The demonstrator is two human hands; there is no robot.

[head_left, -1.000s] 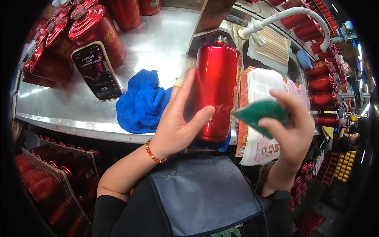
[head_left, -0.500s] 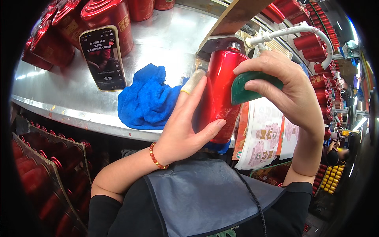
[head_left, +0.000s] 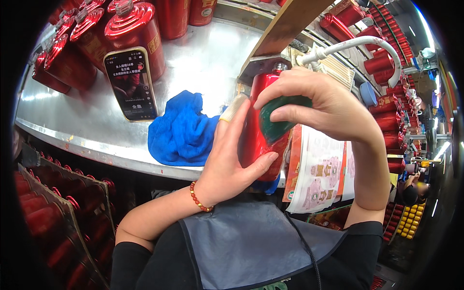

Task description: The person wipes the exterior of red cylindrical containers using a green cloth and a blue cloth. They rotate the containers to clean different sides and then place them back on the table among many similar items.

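A red glossy bottle [head_left: 250, 133] lies tilted before me, its threaded neck against a grey bracket [head_left: 256, 67]. My left hand [head_left: 224, 162] rests along its left side, fingers stretched out and thumb spread over the lower part. A pale finger cot [head_left: 233, 108] covers one fingertip. Between thumb and fingers of my right hand [head_left: 328, 104] is a green flat scraper [head_left: 275, 126], its edge against the bottle's face. The right hand hides much of the bottle's upper part. Beside my left hand lies a crumpled blue cloth [head_left: 182, 133].
A phone [head_left: 129, 87] leans on red bottles [head_left: 133, 31] standing at the back left of the metal table [head_left: 87, 140]. A brown beam [head_left: 290, 24] and a white curved pipe [head_left: 362, 44] stand beyond the bottle. Printed sheets [head_left: 316, 169] hang at the right. Racked red bottles [head_left: 43, 212] fill the lower left.
My right hand has moved left with the green scraper, across the bottle's face. My left hand stays against the bottle. The whole view has shifted slightly.
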